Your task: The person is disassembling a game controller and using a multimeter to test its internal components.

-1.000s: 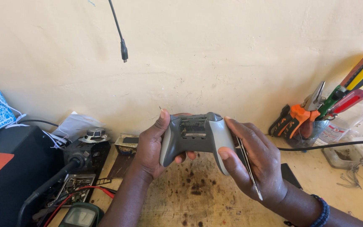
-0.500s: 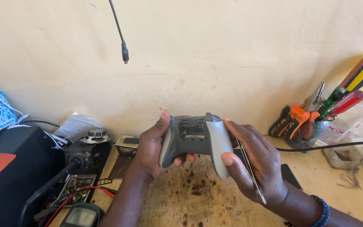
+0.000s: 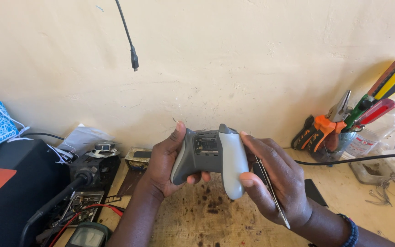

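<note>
Above the middle of the worktop (image 3: 216, 215), well off its stained surface, both hands are holding a grey game controller (image 3: 211, 158) with its back side facing the camera. Left hand (image 3: 163, 164) is wrapping the darker left grip, thumb up along the top edge, fingers curling underneath: closed firmly on the shell. Right hand (image 3: 275, 183) is clamping the lighter right grip between thumb and fingertips, and is also pinning a thin metal tool (image 3: 270, 192) flat against the palm, tip pointing down toward the wrist; whether it's tweezers or a pry blade I can't tell. Judging by the pose, the back panel is being looked over before the shell is opened. To do that well: keeping the left hand as the anchor, rolling the tool forward to the fingertips before working any seam, going in shallow and parallel to the joint, not levering hard against the plastic. Lowering the whole thing nearer the worktop is worth it too, so any loose part is dropping onto wood rather than bouncing away. Along the right edge a cup of screwdrivers and pliers (image 3: 344, 123) is standing against the wall; at the left edge a black box (image 3: 5, 192) and a multimeter (image 3: 88, 235) are sitting among wires.
</note>
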